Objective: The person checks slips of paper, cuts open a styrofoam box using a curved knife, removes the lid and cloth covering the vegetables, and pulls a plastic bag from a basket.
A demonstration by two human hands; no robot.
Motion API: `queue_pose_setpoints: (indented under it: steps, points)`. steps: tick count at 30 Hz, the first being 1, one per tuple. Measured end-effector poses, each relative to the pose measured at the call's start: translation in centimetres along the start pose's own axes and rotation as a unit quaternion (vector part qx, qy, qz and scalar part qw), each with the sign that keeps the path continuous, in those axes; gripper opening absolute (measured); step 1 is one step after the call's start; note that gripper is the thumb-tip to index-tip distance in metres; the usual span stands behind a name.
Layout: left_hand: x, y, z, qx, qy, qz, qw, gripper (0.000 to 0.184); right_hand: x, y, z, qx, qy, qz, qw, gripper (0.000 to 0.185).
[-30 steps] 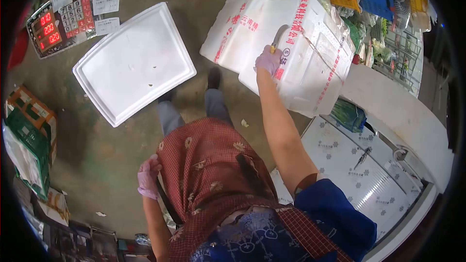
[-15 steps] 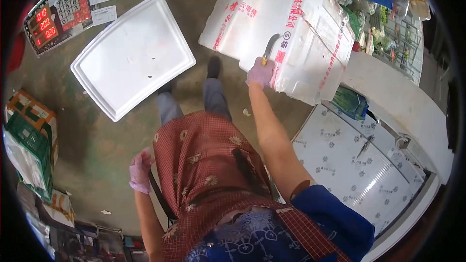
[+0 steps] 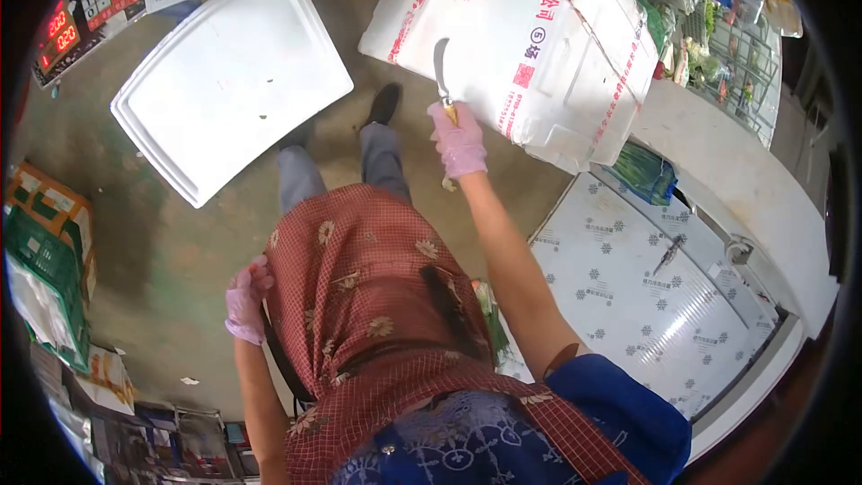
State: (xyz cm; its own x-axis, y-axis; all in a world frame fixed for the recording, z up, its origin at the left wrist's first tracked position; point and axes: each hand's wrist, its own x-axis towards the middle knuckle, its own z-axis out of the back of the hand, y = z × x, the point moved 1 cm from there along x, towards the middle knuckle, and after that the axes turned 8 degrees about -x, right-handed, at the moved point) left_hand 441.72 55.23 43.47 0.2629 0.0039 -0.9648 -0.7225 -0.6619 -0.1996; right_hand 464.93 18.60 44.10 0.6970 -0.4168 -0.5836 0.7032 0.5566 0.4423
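In my right hand [image 3: 458,140], gloved in pink, is a curved knife [image 3: 442,68], its blade pointing up and away from me. The blade lies just left of the near edge of a white foam box [image 3: 512,45] with red printing. My left hand [image 3: 245,299], also gloved, hangs beside the red checked apron [image 3: 359,305]; its fingers are curled, and whether they hold anything is hidden. A white foam lid or tray [image 3: 238,81] stands ahead on the left.
A scale with a lit red display [image 3: 61,34] is at the upper left. Green and orange crates [image 3: 45,242] stand at the left edge. On the right are a white curved counter [image 3: 727,157], a patterned panel [image 3: 628,296] and bagged vegetables [image 3: 642,172].
My right hand has drawn the knife back from the foam box, toward me and to the left. The whole view has shifted, and the scale and lid sit higher in it.
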Motion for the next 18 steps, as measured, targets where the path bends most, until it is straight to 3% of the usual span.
queue_pose_setpoints:
  steps: [4, 7, 13, 15, 18]
  points:
    - [0.7, 0.6, -0.7, -0.025, -0.018, -0.007, 1.0, 0.037, 1.7, -2.9, -0.6, 0.107, -0.139, -0.099, 0.979, 0.019]
    - [1.9, 1.9, -0.5, -0.01, -0.014, 0.004, 1.0, 0.038, 3.2, -1.5, 0.7, 0.163, -0.168, -0.099, 0.967, 0.021]
    - [3.0, 3.7, -1.7, 0.033, -0.043, 0.021, 0.998, 0.041, 6.8, -3.2, 1.9, 0.082, -0.21, -0.042, 0.973, 0.021]
    - [3.3, 4.3, -2.2, 0.023, -0.036, 0.021, 0.999, 0.042, 8.8, -5.8, 2.2, 0.212, -0.176, -0.044, 0.96, 0.021]
    - [3.5, 4.6, -2.9, 0.008, -0.035, 0.025, 0.999, 0.044, 9.1, -4.0, 2.9, 0.266, -0.087, -0.118, 0.953, 0.01]
